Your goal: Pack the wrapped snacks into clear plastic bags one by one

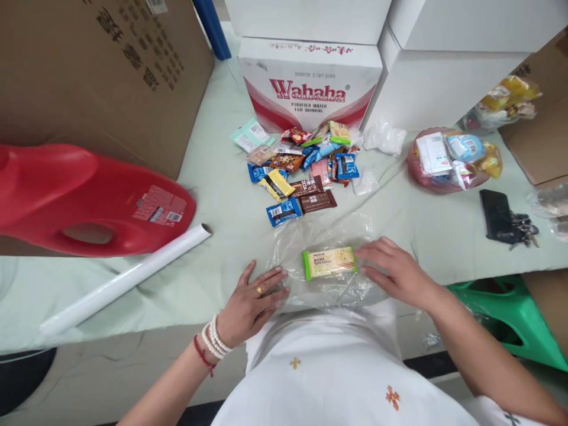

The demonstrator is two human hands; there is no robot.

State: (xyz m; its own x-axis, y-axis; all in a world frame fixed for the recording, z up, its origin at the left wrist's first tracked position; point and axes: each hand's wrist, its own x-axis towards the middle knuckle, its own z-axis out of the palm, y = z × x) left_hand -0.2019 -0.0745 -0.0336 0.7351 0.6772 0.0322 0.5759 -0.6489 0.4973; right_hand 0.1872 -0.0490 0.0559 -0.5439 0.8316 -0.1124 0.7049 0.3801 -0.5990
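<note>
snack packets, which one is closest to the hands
The green-edged soda biscuit packet, alone at the clear plastic bag between left hand and right hand; the other packets are heaped by the Wahaha box.

1 biscuit pack [329, 262], 1 red jug [110, 201], 1 phone [496, 214]

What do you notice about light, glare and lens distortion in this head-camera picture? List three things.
Head view: soft, even light, only faint shadows beside the left hand and right hand; pale sheen on the clear bag; the wide lens bows the table edge and stretches the red jug; the snack pile looks sharp.
</note>
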